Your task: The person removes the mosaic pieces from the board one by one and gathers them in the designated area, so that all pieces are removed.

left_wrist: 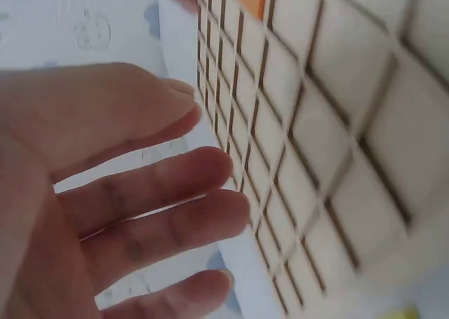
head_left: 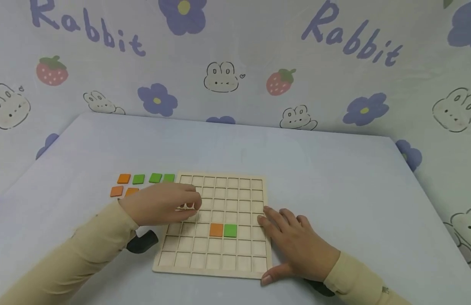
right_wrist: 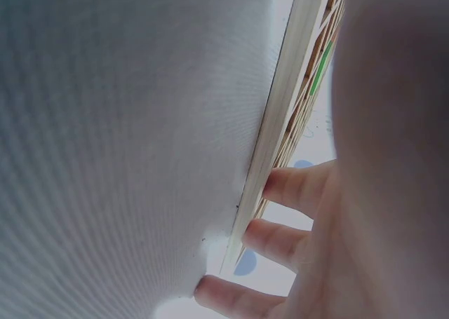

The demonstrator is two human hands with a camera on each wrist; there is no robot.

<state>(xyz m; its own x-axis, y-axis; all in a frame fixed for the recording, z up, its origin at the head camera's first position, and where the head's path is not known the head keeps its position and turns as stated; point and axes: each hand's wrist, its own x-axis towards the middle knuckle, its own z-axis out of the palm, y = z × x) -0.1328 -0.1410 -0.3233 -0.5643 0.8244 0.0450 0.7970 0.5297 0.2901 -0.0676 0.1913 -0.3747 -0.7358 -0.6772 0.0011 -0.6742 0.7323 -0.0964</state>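
Observation:
A pale wooden grid board (head_left: 212,274) lies flat on the table. Side by side in its cells sit an orange square tile (head_left: 216,230) and a green square tile (head_left: 230,230). My left hand (head_left: 164,204) hovers over the board's left part, fingers loosely bent. In the left wrist view, no tile shows between thumb and fingers (left_wrist: 154,189). At the board's right edge is my right hand (head_left: 296,241), its fingers spread. The right wrist view has its fingertips (right_wrist: 258,231) touching the board's side (right_wrist: 270,133).
Loose tiles lie left of the board, among them an orange one (head_left: 123,178), a green one (head_left: 138,179) and another orange one (head_left: 116,191). My left hand partly covers this group. A white cloth (head_left: 334,178) covers the table, and a printed curtain (head_left: 243,38) hangs behind it.

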